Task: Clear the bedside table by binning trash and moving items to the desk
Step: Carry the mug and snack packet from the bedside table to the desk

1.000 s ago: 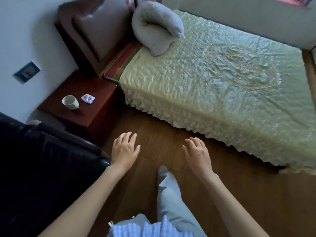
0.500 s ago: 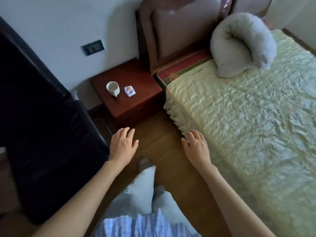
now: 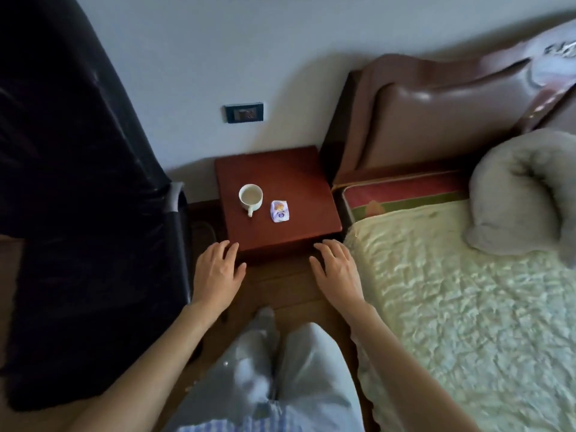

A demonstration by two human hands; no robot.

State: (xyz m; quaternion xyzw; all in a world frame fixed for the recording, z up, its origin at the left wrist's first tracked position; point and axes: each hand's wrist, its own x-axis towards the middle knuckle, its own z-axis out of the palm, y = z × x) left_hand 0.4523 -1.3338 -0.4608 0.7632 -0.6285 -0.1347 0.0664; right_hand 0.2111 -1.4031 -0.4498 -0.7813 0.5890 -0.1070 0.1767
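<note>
Both hands, left and right, spread empty; white cup and small wrapper sit untouched on the tabletop.

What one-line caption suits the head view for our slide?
Both open hands, left hand and right hand, reach toward a bedside table holding a white cup and a small wrapper.

A bedroom in a home: a bed with a pale quilted cover fills the right of the frame, its padded brown headboard against the wall at upper right (a grey pillow lies below it), and a red-brown bedside table stands at centre
</note>
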